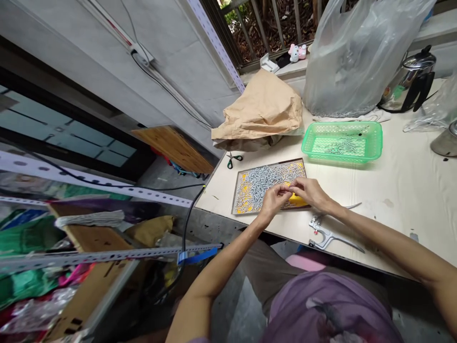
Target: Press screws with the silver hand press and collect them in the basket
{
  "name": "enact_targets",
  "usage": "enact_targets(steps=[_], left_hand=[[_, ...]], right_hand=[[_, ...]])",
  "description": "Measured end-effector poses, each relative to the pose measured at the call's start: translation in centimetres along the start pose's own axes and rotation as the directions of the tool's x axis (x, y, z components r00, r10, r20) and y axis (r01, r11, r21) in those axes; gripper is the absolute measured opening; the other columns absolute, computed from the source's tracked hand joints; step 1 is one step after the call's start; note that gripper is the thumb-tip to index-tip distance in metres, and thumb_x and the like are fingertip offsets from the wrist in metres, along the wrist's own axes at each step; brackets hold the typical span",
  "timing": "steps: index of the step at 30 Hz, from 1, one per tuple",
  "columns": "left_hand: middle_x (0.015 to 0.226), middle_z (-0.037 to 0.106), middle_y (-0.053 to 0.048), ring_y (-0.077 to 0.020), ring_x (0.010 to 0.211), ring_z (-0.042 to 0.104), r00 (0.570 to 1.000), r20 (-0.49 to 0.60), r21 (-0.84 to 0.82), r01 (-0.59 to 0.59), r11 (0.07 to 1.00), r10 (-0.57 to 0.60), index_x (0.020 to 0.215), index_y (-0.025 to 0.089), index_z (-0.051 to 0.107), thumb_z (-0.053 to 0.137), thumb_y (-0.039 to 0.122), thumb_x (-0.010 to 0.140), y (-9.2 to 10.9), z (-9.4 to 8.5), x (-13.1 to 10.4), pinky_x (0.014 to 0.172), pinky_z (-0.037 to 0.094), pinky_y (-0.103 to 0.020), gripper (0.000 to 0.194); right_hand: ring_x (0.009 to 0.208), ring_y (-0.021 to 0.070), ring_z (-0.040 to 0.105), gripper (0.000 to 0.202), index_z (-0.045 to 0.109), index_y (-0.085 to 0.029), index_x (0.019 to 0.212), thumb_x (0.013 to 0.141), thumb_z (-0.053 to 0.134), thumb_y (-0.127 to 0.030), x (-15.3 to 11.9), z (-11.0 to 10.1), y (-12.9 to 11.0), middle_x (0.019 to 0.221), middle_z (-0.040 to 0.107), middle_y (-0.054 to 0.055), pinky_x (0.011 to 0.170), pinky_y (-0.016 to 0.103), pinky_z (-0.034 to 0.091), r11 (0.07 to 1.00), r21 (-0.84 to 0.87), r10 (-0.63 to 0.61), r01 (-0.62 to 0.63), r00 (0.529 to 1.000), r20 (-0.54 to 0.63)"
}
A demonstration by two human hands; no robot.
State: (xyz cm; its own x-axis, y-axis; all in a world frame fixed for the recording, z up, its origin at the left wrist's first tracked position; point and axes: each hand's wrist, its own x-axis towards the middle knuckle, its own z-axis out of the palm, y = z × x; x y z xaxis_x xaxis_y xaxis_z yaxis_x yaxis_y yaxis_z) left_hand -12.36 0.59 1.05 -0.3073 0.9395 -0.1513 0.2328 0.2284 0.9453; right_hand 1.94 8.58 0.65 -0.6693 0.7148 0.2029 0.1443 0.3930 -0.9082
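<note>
My left hand [274, 200] and my right hand [310, 191] meet above the front right part of a shallow tray [234, 199]. Fingers of both hands are pinched together, and whatever lies between them is too small to make out. Many small silvery metal pieces [262, 181], like screws or pins, cover the tray's yellow bottom. Under my right hand a patch of bare yellow [298, 200] shows. Close by my right forearm lie metal hand pliers [326, 236] with a red detail, partly at the table's front edge.
A green plastic basket [378, 143] with more small metal pieces stands behind the tray on the right. Green-handled scissors [233, 158] lie at the back left. Behind are a brown paper bag [262, 107], a large plastic bag [346, 62] and a steel kettle [410, 81].
</note>
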Motion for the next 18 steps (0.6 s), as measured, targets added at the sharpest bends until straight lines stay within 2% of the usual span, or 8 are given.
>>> enact_targets(steps=[5,9,14,16,18], left_hand=[[0.062,0.064,0.002,-0.0085,0.053,0.057,0.999,-0.04,0.015,-0.006,1.0,0.007,0.072,0.014,0.065,0.08,0.035,0.063,0.4,-0.3,-1.0,0.053,0.045,-0.02,0.028],[0.06,0.063,0.003,-0.0073,0.048,0.055,0.995,0.044,-0.066,0.093,0.993,-0.09,0.071,0.013,0.063,0.083,0.04,0.059,0.5,-0.5,-1.1,0.05,0.045,-0.02,0.035],[0.059,0.062,0.003,-0.0068,0.05,0.056,0.977,0.099,-0.205,0.206,0.957,-0.19,0.072,0.012,0.061,0.085,0.037,0.058,0.8,-1.0,-0.7,0.054,0.049,-0.021,0.037],[0.059,0.061,0.003,-0.0067,0.051,0.056,0.978,0.067,-0.237,0.208,0.949,-0.198,0.073,0.012,0.062,0.085,0.037,0.058,1.1,-1.3,-0.8,0.055,0.05,-0.021,0.038],[0.062,0.063,0.002,-0.0069,0.053,0.057,0.984,0.028,-0.229,0.179,0.957,-0.177,0.076,0.011,0.064,0.083,0.039,0.06,1.3,-1.4,-1.5,0.056,0.05,-0.021,0.038]], right_hand=[[0.062,0.0111,0.055,0.013,0.061,-0.017,0.07,0.082,0.057,-0.019,0.2,0.0,-0.6,0.065,0.064,-0.002,0.06,0.023,0.039,1.0,-0.02,-0.001,0.002,0.998,0.067],[0.058,0.0107,0.054,0.013,0.062,-0.018,0.07,0.081,0.056,-0.019,-0.1,-0.1,-0.4,0.06,0.061,-0.003,0.056,0.022,0.038,1.0,0.006,0.021,-0.022,0.994,0.111],[0.054,0.0117,0.058,0.013,0.061,-0.018,0.073,0.082,0.056,-0.026,0.2,0.1,0.3,0.057,0.061,-0.002,0.054,0.023,0.043,0.979,0.14,0.128,-0.148,0.981,0.144],[0.057,0.0127,0.06,0.013,0.063,-0.017,0.076,0.083,0.055,-0.024,0.6,0.3,0.5,0.061,0.064,-0.001,0.057,0.024,0.046,0.976,0.117,0.169,-0.182,0.979,0.117],[0.066,0.0141,0.063,0.01,0.065,-0.016,0.082,0.082,0.056,-0.018,0.9,0.3,0.6,0.072,0.068,0.003,0.065,0.027,0.05,0.987,0.001,0.159,-0.159,0.984,0.077]])
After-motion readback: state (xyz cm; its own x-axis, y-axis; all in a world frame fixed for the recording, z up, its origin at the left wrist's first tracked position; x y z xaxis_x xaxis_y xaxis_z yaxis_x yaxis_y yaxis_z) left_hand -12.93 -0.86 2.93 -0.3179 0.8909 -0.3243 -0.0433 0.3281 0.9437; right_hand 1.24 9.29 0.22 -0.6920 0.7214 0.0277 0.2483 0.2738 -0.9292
